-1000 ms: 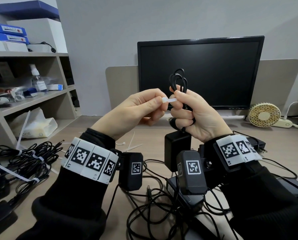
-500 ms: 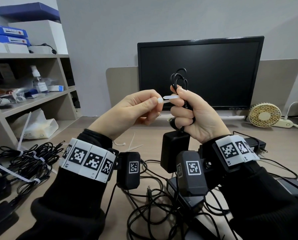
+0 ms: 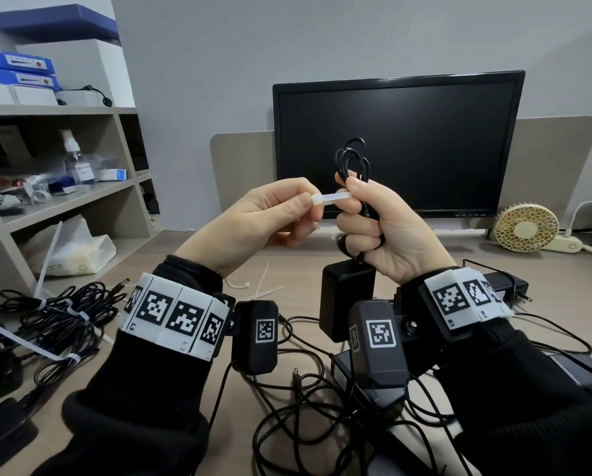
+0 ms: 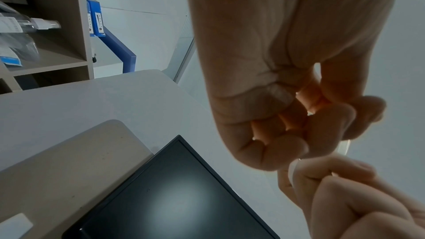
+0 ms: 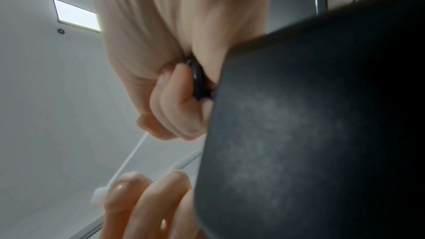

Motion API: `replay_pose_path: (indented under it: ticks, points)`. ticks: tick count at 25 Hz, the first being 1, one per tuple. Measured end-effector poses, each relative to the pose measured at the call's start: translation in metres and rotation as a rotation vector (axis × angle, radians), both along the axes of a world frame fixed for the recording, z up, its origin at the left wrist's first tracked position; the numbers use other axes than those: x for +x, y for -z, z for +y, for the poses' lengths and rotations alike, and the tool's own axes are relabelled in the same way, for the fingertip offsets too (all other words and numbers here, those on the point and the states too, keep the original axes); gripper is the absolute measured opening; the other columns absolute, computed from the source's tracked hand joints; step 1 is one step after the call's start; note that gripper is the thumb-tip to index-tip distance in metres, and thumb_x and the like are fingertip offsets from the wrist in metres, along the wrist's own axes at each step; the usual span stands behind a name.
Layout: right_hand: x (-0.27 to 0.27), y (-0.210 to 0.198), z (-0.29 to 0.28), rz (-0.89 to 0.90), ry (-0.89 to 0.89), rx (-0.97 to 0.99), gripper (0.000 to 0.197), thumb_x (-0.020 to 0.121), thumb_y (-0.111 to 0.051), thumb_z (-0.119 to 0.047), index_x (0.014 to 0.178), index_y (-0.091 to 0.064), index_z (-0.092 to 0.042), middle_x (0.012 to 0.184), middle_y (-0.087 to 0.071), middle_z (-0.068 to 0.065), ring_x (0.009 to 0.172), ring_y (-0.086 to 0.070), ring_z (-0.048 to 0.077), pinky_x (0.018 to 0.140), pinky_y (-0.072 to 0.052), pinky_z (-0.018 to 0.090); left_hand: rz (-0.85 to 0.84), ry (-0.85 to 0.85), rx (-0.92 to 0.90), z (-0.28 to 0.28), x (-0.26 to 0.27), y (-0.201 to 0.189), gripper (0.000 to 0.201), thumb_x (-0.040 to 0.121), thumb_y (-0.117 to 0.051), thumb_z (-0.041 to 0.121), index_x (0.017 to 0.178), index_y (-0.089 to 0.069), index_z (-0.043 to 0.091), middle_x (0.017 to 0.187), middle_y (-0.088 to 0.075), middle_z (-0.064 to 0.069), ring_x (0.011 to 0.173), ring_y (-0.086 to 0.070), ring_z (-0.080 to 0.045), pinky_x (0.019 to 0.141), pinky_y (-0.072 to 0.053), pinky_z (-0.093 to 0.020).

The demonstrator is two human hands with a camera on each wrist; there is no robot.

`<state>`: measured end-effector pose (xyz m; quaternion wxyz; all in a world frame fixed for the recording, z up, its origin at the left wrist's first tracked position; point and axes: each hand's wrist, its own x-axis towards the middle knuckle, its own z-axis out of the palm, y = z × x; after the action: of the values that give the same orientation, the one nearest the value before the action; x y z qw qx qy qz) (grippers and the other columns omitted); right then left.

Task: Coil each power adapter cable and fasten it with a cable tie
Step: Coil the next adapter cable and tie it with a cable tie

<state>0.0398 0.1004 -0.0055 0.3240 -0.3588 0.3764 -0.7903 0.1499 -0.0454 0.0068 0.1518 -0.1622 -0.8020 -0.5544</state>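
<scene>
White plastic, a cable tie [image 3: 332, 198], runs level between the two hands above the middle of the desk [image 3: 298, 269]. The left hand [image 3: 253, 225] pinches the tie's head end between thumb and forefinger, its other fingers curled under. The right hand [image 3: 380, 231] is clamped round a coiled black cable [image 3: 353, 159], whose loops stand up out of the fist in front of the dark monitor [image 3: 397, 142]; the tie's far end disappears at that hand's thumb. The power adapter [image 3: 348, 300] of this cable hangs just under the right hand, above the desk.

In the right wrist view the cable tie [image 5: 131, 157] shows as a thin strip going from the right hand's fingers [image 5: 174, 108] down to the left hand's fingertips [image 5: 119, 192].

At the desk's left edge lies a heap of tied cables [image 3: 57, 310] with long tie tails sticking out. Loose black cables [image 3: 287, 407] sprawl along the near edge. Two spare ties [image 3: 257, 286] lie at mid-desk. A small fan [image 3: 525, 228] stands near the far right corner.

The shelf unit [image 3: 68, 204] on the left holds a spray bottle [image 3: 76, 159], small packets, and, lower down, a white plastic bag [image 3: 78, 249]; what the bag contains cannot be told. Blue boxes [image 3: 16, 70] lie stacked on top.
</scene>
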Motion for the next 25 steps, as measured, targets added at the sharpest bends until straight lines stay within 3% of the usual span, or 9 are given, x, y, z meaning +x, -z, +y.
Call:
replay_pose_path:
  ticks: [6, 11, 15, 18, 21, 23, 25]
  points:
    - [0.003, -0.002, 0.0, 0.092, 0.068, 0.048, 0.02, 0.098, -0.042, -0.014, 0.079, -0.045, -0.017, 0.059, -0.047, -0.008, 0.038, -0.025, -0.002, 0.034, -0.015, 0.01, -0.008, -0.059, -0.079, 0.001, -0.001, 0.0, 0.026, 0.094, -0.042, 0.026, 0.074, -0.059, 0.024, 0.064, -0.048, 0.007, 0.061, -0.042, -0.008, 0.06, -0.037, -0.017]
    - [0.005, -0.002, -0.003, 0.108, 0.088, 0.045, 0.019, 0.099, -0.043, -0.013, 0.081, -0.046, -0.016, 0.06, -0.048, -0.006, 0.039, -0.025, -0.001, 0.034, -0.017, 0.01, -0.013, -0.092, -0.077, 0.001, -0.002, 0.001, 0.024, 0.094, -0.042, 0.026, 0.076, -0.056, 0.02, 0.062, -0.049, 0.009, 0.061, -0.042, -0.008, 0.061, -0.037, -0.017]
    - [0.008, -0.001, -0.004, 0.176, 0.104, 0.094, 0.018, 0.1, -0.043, -0.011, 0.083, -0.045, -0.017, 0.059, -0.044, -0.005, 0.039, -0.024, 0.0, 0.033, -0.018, 0.011, 0.04, -0.2, -0.114, 0.005, -0.007, 0.002, 0.021, 0.097, -0.047, 0.023, 0.081, -0.055, 0.013, 0.061, -0.048, 0.005, 0.059, -0.041, -0.008, 0.056, -0.036, -0.017]
    - [0.006, 0.001, -0.003, 0.219, 0.146, 0.117, 0.01, 0.099, -0.045, -0.011, 0.092, -0.043, -0.018, 0.056, -0.038, -0.007, 0.04, -0.023, 0.002, 0.035, -0.016, 0.013, 0.071, -0.324, -0.058, 0.007, -0.013, 0.005, 0.008, 0.096, -0.052, 0.019, 0.089, -0.049, 0.017, 0.059, -0.051, 0.007, 0.055, -0.043, -0.008, 0.053, -0.038, -0.018]
    - [0.004, 0.003, -0.004, 0.266, 0.22, 0.12, 0.012, 0.099, -0.047, -0.009, 0.095, -0.041, -0.018, 0.053, -0.034, -0.009, 0.039, -0.023, 0.002, 0.037, -0.016, 0.014, 0.01, -0.342, 0.019, 0.006, -0.015, 0.005, 0.027, 0.1, -0.044, 0.026, 0.076, -0.048, 0.017, 0.058, -0.055, 0.006, 0.055, -0.047, -0.011, 0.056, -0.041, -0.022]
    - [0.005, 0.004, -0.006, 0.284, 0.264, 0.124, 0.011, 0.099, -0.048, -0.01, 0.095, -0.041, -0.018, 0.051, -0.034, -0.011, 0.039, -0.023, 0.002, 0.037, -0.016, 0.014, -0.027, -0.3, -0.048, 0.008, -0.012, 0.005, 0.036, 0.099, -0.043, 0.035, 0.071, -0.053, 0.014, 0.062, -0.058, 0.003, 0.058, -0.05, -0.012, 0.059, -0.044, -0.021]
    - [0.003, 0.006, -0.008, 0.267, 0.306, 0.124, 0.011, 0.098, -0.051, -0.017, 0.094, -0.042, -0.02, 0.052, -0.033, -0.011, 0.039, -0.022, 0.003, 0.037, -0.017, 0.015, 0.032, -0.295, -0.147, 0.01, -0.01, 0.004, 0.029, 0.099, -0.047, 0.025, 0.074, -0.056, 0.012, 0.066, -0.058, 0.003, 0.061, -0.05, -0.011, 0.061, -0.044, -0.02]
